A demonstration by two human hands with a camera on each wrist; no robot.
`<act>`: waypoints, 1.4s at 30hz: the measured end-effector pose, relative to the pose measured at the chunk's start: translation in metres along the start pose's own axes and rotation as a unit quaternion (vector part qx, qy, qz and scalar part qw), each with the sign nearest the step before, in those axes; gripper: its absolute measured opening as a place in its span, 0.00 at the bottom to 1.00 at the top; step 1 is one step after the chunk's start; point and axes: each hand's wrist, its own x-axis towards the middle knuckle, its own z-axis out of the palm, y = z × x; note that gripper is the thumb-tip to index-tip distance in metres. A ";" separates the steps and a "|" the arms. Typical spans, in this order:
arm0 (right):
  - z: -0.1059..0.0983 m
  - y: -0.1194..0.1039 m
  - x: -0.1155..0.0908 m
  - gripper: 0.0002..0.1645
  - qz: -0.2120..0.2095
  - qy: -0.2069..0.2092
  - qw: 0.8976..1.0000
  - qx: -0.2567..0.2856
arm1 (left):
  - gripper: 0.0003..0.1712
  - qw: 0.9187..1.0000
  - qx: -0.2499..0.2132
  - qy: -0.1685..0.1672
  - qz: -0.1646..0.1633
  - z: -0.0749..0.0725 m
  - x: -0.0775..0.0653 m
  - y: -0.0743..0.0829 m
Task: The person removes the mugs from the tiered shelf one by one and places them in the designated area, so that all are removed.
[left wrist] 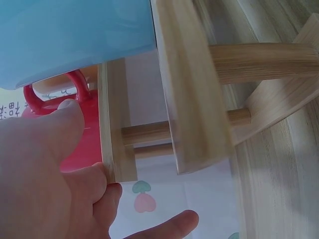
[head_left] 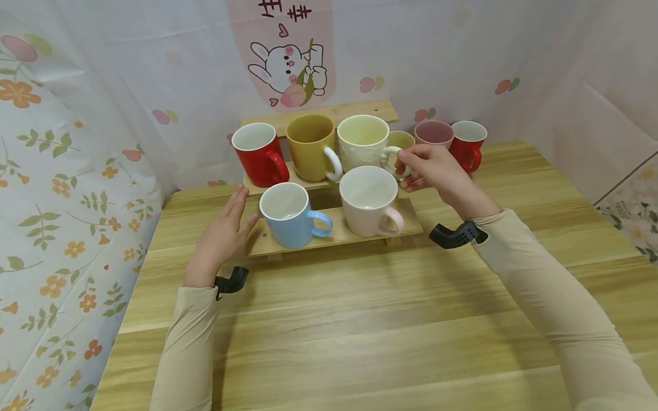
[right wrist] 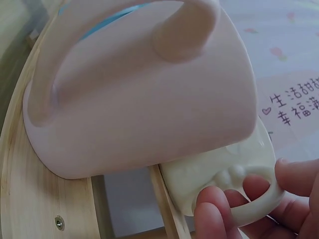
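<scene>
My right hand (head_left: 432,168) pinches the handle of a pale yellow mug (head_left: 362,142) that stands at the right of the middle shelf step. In the right wrist view, thumb and fingers (right wrist: 212,211) close round that handle. My left hand (head_left: 221,237) is at the left end of the wooden tiered rack (head_left: 257,245), fingertips right at the middle board's end in the left wrist view. Close to it are a red mug (head_left: 259,160) behind and a light blue mug (head_left: 290,228) in front. A pale pink mug (head_left: 365,214) stands on the front step, its handle turned right.
A mustard mug (head_left: 308,151) with a white handle stands between the red and pale yellow mugs. Behind my right hand are a smaller yellow mug (head_left: 402,140), a pink mug (head_left: 436,130) and another red mug (head_left: 475,149). A printed curtain (head_left: 180,68) hangs behind the wooden table (head_left: 334,331).
</scene>
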 end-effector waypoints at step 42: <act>-0.017 0.018 -0.033 0.16 -0.064 0.066 0.993 0.078 | 0.40 1.000 -0.004 -0.007 0.005 -0.001 0.001 -0.002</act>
